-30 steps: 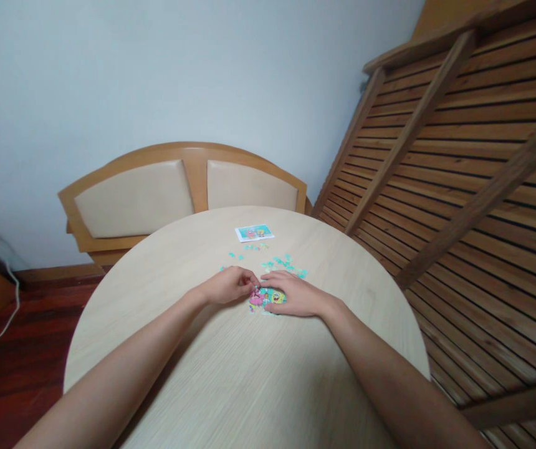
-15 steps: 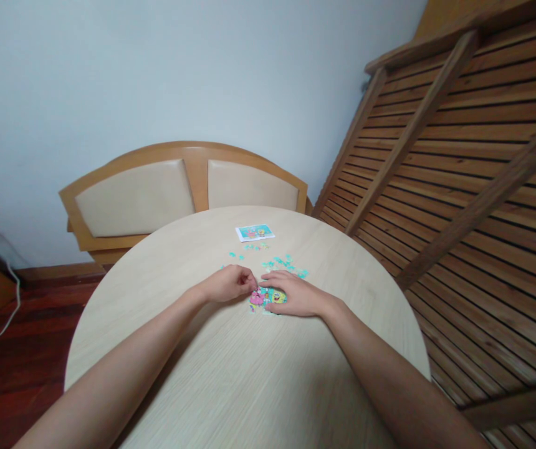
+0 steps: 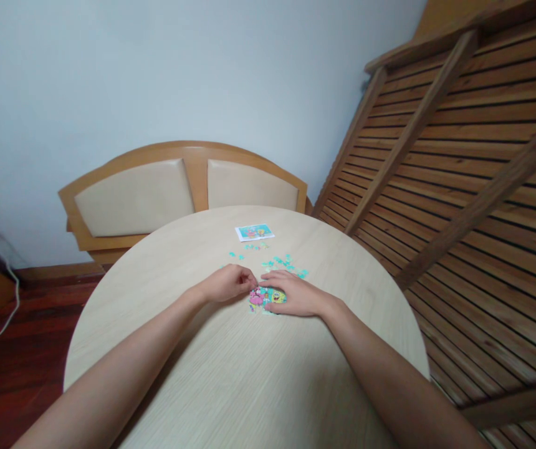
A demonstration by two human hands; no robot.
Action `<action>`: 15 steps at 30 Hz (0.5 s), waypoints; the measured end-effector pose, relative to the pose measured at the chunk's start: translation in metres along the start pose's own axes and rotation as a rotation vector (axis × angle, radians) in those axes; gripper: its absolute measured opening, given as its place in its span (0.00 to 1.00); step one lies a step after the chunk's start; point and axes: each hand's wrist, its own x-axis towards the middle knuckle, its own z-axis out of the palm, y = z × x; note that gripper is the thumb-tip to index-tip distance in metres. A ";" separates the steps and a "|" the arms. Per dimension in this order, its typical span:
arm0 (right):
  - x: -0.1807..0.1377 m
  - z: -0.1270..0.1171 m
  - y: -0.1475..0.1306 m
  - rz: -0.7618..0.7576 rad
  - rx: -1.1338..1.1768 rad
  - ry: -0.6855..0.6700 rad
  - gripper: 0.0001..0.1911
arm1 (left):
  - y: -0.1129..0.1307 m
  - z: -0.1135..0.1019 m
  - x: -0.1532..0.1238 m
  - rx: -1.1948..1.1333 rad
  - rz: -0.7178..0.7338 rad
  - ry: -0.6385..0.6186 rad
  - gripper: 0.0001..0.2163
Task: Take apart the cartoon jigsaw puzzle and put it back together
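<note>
A partly joined jigsaw puzzle [image 3: 257, 299] lies on the round table, showing a pink figure at its left and a yellow cartoon face at its right. At the puzzle's upper left edge, my left hand [image 3: 231, 284] has thumb and forefinger pinched on a small puzzle piece, mostly hidden by the fingertips. My right hand [image 3: 298, 294] rests over the right side of the puzzle, fingers apart, its thumb and fingers bracketing the yellow face. Just beyond the hands, loose turquoise puzzle pieces [image 3: 283, 262] are scattered.
A picture card [image 3: 255, 232] with the cartoon scene lies farther back on the pale wooden table [image 3: 165, 368]. Behind the table stands a padded headboard [image 3: 193, 181] against the wall. A slatted wooden frame [image 3: 459, 187] leans at the right. A white cable [image 3: 15, 299] hangs at the left.
Both hands stay almost in place. The left fingertips shift only slightly at the puzzle's upper left edge; the puzzle and loose pieces look unchanged.
</note>
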 end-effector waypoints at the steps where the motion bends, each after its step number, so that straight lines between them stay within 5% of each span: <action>1: 0.000 0.000 0.000 -0.002 -0.001 0.001 0.29 | 0.000 0.001 0.000 0.021 -0.002 0.004 0.11; 15: 0.000 0.000 0.001 0.008 0.010 0.001 0.30 | 0.013 0.002 -0.001 0.240 -0.015 0.044 0.10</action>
